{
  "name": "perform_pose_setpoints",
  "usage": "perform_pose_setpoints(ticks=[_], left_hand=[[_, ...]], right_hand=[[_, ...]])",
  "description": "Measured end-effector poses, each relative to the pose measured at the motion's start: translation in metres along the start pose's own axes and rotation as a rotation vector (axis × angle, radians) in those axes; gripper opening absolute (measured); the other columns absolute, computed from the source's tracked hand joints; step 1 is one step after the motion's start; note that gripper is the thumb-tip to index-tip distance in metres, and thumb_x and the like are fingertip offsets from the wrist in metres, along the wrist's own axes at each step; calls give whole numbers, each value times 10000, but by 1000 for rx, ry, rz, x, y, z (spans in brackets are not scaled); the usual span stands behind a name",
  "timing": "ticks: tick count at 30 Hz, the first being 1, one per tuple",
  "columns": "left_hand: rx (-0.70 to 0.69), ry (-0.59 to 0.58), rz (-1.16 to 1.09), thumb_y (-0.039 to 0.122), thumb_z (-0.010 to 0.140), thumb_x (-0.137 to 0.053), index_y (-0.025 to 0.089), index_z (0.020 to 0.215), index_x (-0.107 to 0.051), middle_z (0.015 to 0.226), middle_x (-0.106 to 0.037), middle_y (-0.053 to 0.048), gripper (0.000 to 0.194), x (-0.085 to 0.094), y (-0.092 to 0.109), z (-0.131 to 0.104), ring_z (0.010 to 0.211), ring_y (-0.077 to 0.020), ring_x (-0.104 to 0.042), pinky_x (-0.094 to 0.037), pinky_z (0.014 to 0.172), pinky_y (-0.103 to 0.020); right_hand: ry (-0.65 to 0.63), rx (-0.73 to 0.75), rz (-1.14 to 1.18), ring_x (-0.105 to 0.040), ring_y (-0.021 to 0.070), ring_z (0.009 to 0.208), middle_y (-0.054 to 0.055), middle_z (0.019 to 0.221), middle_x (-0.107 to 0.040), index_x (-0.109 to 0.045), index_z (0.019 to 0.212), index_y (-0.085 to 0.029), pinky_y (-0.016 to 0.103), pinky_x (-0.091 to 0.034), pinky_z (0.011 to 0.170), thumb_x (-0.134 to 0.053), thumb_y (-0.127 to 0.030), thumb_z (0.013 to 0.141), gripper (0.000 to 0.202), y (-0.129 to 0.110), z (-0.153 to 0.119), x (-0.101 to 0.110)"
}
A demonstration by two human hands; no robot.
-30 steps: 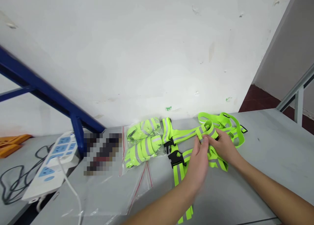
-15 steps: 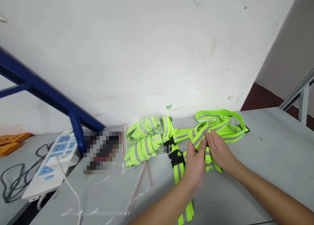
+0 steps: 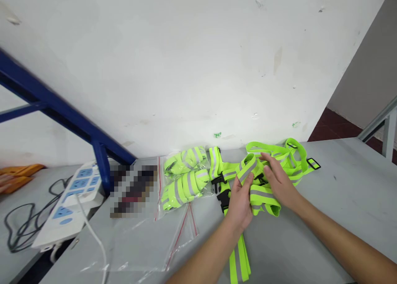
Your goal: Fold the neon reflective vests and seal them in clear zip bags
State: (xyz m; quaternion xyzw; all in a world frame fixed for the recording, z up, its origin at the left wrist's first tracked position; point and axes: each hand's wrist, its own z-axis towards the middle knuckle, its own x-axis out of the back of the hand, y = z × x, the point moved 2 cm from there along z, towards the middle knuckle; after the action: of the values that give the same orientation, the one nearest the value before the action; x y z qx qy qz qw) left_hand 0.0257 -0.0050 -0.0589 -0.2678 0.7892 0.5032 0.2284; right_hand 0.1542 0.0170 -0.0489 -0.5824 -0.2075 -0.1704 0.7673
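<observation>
Reflective strap between left hand and right hand

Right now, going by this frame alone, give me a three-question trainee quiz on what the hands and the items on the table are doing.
1. True or false: the left hand grips a folded part of the loose reflective strap.
2. What lies directly left of the black buckle? A) packed straps in clear bags B) an orange tool C) a cup
3. Fill in: the white power strip lies at the table's ____ end.

Key:
1. True; the right hand lies on the same strap, fingers spread.
2. A.
3. Left.
</observation>
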Motion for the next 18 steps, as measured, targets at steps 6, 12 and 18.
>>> perform_pose_setpoints(ticks=[6,12,18], left_hand=[[86,-47,83,357,673,-801,196,1075,-617,886,-732,-52,470,10,9,10,725,-186,-705,-552,613,-261],[87,-157,220,382,679,-793,191,1015,-616,861,-724,-41,426,17,13,15,684,-180,-690,-551,633,-291],[-105,-141,504,441,741,-721,206,1139,-587,1104,-699,-89,481,16,23,17,979,-246,-665,-515,825,-337]], right_hand=[[-410,17,-155,-458,330,1232,90,1261,-592,-452,1361,-258,535,-229,1089,-527,-613,818,653,14,6,42],[-607,-169,-382,-535,267,814,24,759,-618,-667,895,-248,316,-417,625,-754,-522,599,413,19,0,68],[-590,-244,-136,-392,120,578,-38,643,-465,-506,693,-206,249,-275,512,-606,-303,737,146,8,-1,77]])
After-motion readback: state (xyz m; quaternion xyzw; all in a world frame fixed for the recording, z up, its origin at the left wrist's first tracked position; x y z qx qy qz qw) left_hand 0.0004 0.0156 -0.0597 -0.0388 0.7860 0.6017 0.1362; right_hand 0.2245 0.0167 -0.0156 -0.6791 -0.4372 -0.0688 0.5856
